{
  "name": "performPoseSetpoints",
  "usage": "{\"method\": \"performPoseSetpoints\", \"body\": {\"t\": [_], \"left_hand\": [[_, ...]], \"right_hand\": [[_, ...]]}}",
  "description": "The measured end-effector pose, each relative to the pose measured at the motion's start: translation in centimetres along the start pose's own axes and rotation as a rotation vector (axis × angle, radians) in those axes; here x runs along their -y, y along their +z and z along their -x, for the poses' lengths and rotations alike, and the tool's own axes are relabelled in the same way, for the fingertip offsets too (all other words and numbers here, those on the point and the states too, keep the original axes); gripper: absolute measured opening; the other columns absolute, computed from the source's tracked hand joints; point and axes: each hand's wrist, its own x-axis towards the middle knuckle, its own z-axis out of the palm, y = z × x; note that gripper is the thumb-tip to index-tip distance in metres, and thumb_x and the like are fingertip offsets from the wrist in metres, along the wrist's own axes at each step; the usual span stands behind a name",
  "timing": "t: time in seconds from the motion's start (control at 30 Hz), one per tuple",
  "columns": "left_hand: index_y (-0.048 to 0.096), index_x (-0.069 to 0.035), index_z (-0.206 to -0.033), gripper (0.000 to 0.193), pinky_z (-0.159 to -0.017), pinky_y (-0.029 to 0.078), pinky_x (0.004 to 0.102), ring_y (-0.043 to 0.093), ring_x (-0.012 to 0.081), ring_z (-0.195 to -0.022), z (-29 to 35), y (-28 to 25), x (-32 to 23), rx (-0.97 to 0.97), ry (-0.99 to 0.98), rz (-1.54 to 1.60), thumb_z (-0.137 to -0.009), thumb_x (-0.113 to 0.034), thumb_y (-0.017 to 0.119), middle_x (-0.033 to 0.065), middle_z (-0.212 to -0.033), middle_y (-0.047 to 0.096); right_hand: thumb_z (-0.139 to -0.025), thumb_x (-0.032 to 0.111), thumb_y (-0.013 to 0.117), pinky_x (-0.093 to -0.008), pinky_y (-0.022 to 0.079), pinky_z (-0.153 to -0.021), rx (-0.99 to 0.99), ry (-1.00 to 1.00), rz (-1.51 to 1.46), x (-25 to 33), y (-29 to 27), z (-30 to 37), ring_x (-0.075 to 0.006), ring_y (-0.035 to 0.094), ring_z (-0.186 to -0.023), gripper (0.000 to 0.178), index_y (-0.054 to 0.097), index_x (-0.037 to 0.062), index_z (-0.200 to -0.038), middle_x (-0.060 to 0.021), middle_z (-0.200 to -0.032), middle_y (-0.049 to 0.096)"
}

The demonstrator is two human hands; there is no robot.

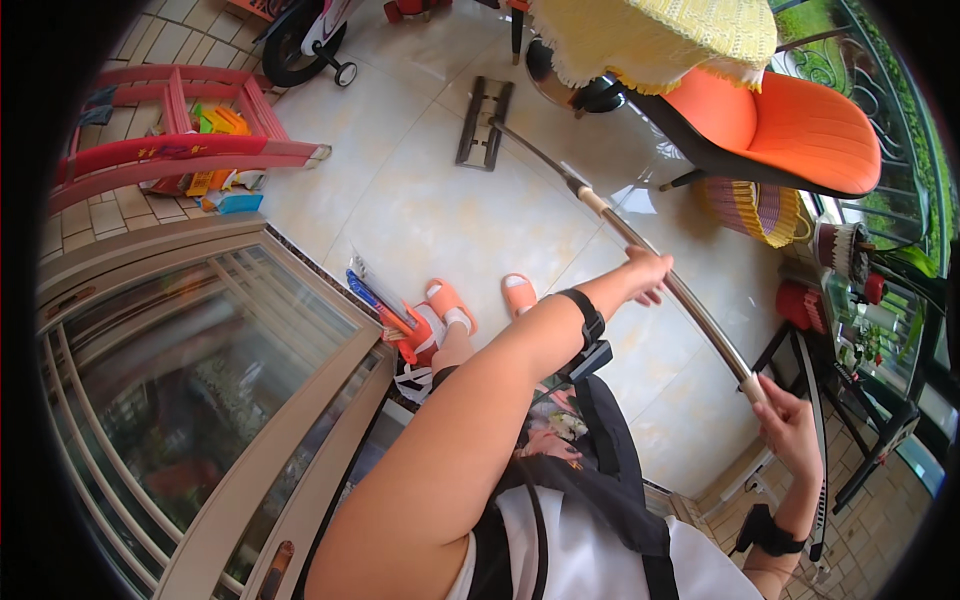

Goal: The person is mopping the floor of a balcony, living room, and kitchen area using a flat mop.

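Observation:
A flat mop with a long metal pole slants across the view, from the far middle to the near right. Its rectangular head lies on the tiled floor ahead of my feet. My left hand is closed around the middle of the pole, with the arm stretched forward across my body. Lower on the right, my right hand grips the beige end of the handle. Black straps with small devices circle both of my forearms.
An orange chair and a table under a yellow lace cloth stand at the far right, a woven basket beneath. A red ladder and a small bicycle are far left. A glass sliding door stands near left.

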Motion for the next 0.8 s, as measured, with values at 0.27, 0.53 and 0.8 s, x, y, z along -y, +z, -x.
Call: {"method": "performPoseSetpoints", "body": {"t": [0.27,0.53,0.8], "left_hand": [[0.048,-0.005,-0.105,0.044,-0.064,0.051,0.0449,0.062,0.0331,-0.074,5.7,8.9,-1.8,0.299,-0.122,-0.083,-0.080,-0.040,0.042,0.0170,-0.096,0.053],[0.035,-0.008,-0.119,0.066,-0.075,0.047,0.0359,0.057,0.0252,-0.087,11.7,0.7,-10.7,0.119,0.197,-0.049,-0.084,-0.063,0.029,0.0159,-0.109,0.053],[0.041,-0.007,-0.113,0.035,-0.074,0.047,0.0322,0.056,0.0190,-0.089,22.6,-13.4,-2.2,-0.353,0.304,-0.259,-0.086,-0.028,0.047,0.0084,-0.103,0.055]], "right_hand": [[-0.078,0.017,0.061,-0.0165,0.033,-0.034,-0.167,-0.112,-0.163,-1.7,-9.9,9.0,-0.0070,0.054,-0.051,0.032,0.060,0.0032,-0.107,-0.0095,-0.091,0.061],[-0.078,0.013,0.061,-0.0255,0.044,-0.075,-0.407,-1.004,-0.493,12.5,-4.3,-3.0,-0.0129,0.056,-0.088,0.015,0.061,0.0014,-0.088,-0.0092,-0.100,0.061],[-0.084,0.012,0.053,-0.0226,0.035,-0.040,-0.379,-1.016,-0.858,15.8,4.1,-17.9,-0.0085,0.045,-0.040,0.029,0.047,0.0043,-0.057,-0.0012,-0.046,0.047]]}}
